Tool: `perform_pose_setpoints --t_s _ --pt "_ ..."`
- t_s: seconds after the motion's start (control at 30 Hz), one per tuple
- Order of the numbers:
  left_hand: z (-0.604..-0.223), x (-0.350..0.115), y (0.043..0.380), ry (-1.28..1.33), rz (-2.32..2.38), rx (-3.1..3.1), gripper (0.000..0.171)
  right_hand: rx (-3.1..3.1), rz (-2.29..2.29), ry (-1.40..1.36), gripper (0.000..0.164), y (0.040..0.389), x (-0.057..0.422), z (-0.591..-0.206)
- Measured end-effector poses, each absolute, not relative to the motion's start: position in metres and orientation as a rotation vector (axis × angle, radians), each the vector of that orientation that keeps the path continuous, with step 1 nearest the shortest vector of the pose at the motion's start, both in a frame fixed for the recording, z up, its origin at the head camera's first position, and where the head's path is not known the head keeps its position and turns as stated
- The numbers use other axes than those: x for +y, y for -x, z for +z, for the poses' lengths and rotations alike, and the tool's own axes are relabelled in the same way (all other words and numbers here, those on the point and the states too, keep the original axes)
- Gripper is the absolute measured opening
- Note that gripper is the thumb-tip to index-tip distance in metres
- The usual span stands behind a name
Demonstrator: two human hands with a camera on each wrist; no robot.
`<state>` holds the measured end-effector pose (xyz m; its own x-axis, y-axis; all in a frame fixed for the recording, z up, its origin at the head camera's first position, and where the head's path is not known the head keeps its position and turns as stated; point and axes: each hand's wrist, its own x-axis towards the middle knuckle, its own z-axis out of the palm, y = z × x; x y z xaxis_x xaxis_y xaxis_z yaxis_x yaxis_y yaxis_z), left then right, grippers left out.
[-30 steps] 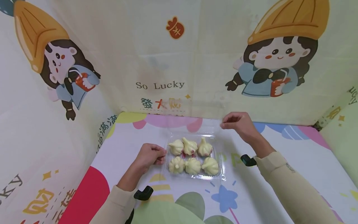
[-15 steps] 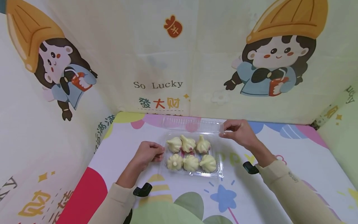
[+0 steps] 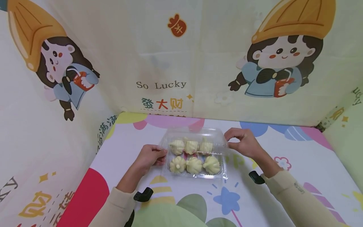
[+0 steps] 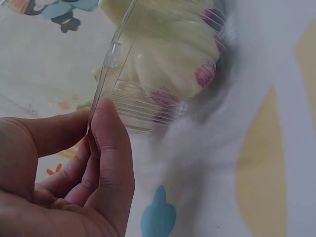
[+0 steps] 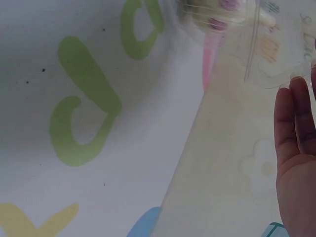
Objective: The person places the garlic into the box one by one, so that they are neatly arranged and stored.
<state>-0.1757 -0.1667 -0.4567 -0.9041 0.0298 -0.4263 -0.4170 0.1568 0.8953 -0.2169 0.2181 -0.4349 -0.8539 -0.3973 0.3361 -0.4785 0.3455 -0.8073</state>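
A clear plastic clamshell box [image 3: 225,173] lies on the table with two rows of pale garlic bulbs [image 3: 211,165] inside. Its transparent lid [image 3: 195,134] leans over the back row, part-way down. My left hand [image 3: 150,157] pinches the box's left rim; the left wrist view shows thumb and forefinger on that thin edge, beside a purple-tinged garlic bulb [image 4: 173,59]. At the lid's right corner, my right hand [image 3: 244,143] holds the edge between thumb and fingers. In the right wrist view its fingertips touch the lid's edge [image 5: 271,86], and the thumb is out of frame.
A white tablecloth [image 3: 255,195] with cartoon prints covers the table. Printed cloth walls [image 3: 210,63] rise right behind the table and on both sides.
The lid has swung from upright behind the box to forward over the back row of garlic. My right hand has moved down with it; my left hand stays at the left rim.
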Motion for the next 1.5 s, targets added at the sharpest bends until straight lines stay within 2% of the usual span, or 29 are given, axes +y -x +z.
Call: perform_pose_setpoints --t_s 0.3,0.63,1.0,1.2,1.5 --pt "-0.46 -0.168 0.172 0.387 1.824 2.019 0.014 -2.54 1.447 -0.857 0.028 0.211 0.216 -0.444" --pt "-0.46 -0.173 0.166 0.334 1.835 1.984 0.02 -2.611 1.247 -0.841 0.036 0.204 0.215 -0.447" --pt "-0.458 -0.192 0.161 0.285 1.941 1.718 0.05 -2.502 1.227 -0.941 0.038 0.206 0.213 -0.454" --pt "-0.46 -0.201 0.161 0.116 1.938 1.602 0.052 -2.478 1.23 -0.957 0.039 0.205 0.212 -0.455" --pt "-0.46 -0.209 0.158 -0.015 1.943 1.463 0.069 -2.44 1.233 -0.965 0.04 0.205 0.212 -0.459"
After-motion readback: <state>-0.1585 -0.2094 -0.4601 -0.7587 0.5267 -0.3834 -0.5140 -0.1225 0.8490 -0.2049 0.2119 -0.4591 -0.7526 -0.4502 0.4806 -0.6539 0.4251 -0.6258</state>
